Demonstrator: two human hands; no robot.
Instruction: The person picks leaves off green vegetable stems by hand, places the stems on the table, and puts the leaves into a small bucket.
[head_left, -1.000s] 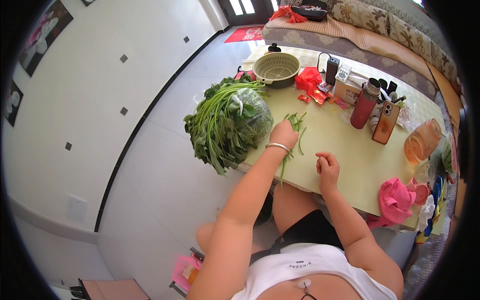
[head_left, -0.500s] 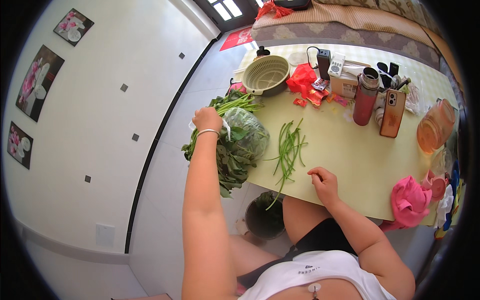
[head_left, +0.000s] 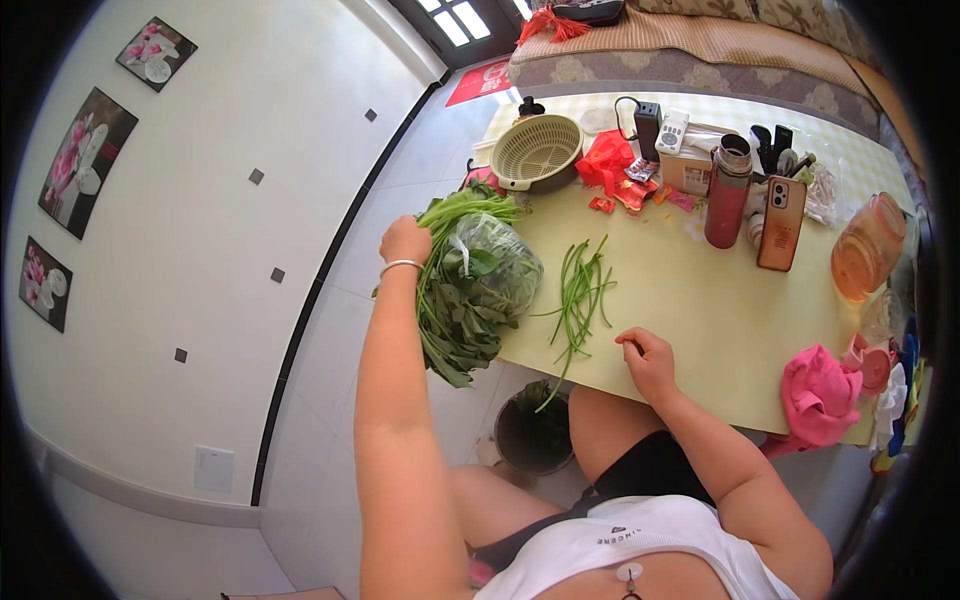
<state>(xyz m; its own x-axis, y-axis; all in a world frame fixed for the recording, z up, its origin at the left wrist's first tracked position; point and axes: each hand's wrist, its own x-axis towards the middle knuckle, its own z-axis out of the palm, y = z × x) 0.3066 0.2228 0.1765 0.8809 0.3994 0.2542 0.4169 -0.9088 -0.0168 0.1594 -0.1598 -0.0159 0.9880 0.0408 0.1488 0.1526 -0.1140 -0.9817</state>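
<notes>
Greens (head_left: pixel 455 310) heaped at the left end of the table (head_left: pixel 700 290), leaves hanging over the near-left edge, a clear plastic bag (head_left: pixel 512 268) bunched against their right side.

Left hand (head_left: pixel 405 240) on the heap's left edge, fingers folded down and tips out of sight; cannot tell whether stems are pinched. Right hand (head_left: pixel 650 362) over the table's near edge, loosely curled, thumb close to forefinger, nothing visible in it; nearest thing, the loose stems (head_left: pixel 578 290) to its left.

Progress, as judged: a small bunch separated, the stems looking mostly leafless, a few tips poking past the near edge. Dark leafy bits in the bucket (head_left: pixel 512 452) below. By far the larger share remains in the heap, so seemingly early on. Colander (head_left: pixel 535 150) stands far left, beyond the greens.

Against one second ago: left hand then on the loose stems, now off them and over at the heap; the bunch lies uncovered, more of the bucket shows. Against half a second ago: left hand about the same spot, fewer leaves showing left of the wrist. Right hand much the same throughout.
</notes>
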